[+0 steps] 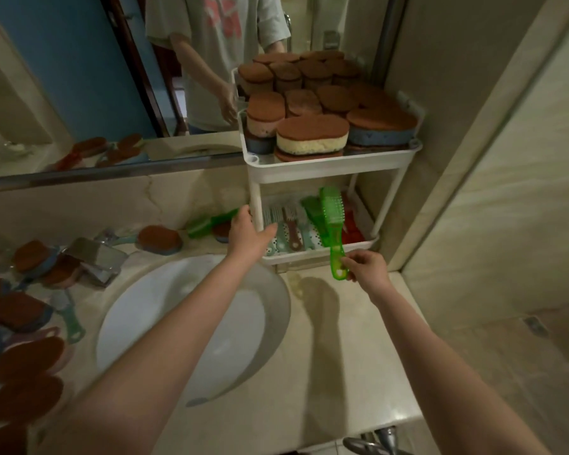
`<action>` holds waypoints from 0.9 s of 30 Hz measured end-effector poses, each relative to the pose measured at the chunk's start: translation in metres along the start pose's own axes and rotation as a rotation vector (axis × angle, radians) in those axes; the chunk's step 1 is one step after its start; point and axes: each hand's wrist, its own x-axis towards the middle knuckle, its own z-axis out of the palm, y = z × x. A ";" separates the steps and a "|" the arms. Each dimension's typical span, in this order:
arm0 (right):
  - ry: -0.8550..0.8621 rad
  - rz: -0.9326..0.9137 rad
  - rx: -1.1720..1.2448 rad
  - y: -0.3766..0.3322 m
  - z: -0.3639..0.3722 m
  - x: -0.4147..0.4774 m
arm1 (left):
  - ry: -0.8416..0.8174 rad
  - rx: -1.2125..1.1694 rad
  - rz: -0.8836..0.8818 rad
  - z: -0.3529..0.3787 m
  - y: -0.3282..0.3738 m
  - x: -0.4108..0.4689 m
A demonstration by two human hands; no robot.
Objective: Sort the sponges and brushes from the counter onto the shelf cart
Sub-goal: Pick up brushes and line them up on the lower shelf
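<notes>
The right hand (367,266) is pinching the handle end of one green brush (330,218), its fingers (350,261) clamped on the clear plastic. The brush is tilting up over the front rim of the cart's lower tray (309,256), with its pale bristles facing right and its head above the brushes already lying there. It is see-through bright green, with a slot cut in the handle.

The left hand (248,233) is resting against the front-left post (256,198) of the white shelf cart (326,164). I cannot tell whether its fingers are gripping the post.

The cart is showing two tiers. The top tier is holding sponges (312,133), at least six brown tops with more beneath, and the mirror (79,77) is doubling them. In the lower tray I am counting about five brushes (291,224): teal, brown, green and red.

On the worktop (342,356), left of the sink (194,323), at least seven more brown-topped sponges (160,239) are lying with a teal brush (69,318). Another green brush (211,223) is lying just behind the left hand.
</notes>
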 end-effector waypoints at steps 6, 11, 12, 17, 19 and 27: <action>0.119 0.093 -0.219 -0.026 -0.004 0.069 | 0.021 -0.029 -0.025 0.007 0.006 0.019; 0.086 0.150 -0.565 -0.040 -0.004 0.096 | 0.090 -0.008 -0.037 0.011 0.002 0.035; 0.078 0.150 -0.613 -0.039 -0.001 0.099 | 0.098 -0.014 -0.039 0.012 0.000 0.037; 0.134 0.185 -0.742 -0.030 0.009 0.109 | 0.137 -0.018 -0.029 0.018 -0.002 0.037; 0.151 0.188 -0.757 -0.029 0.011 0.111 | 0.142 -0.030 -0.032 0.019 -0.002 0.037; 0.133 0.121 -0.796 -0.029 0.012 0.101 | 0.115 -0.035 -0.010 0.018 -0.003 0.036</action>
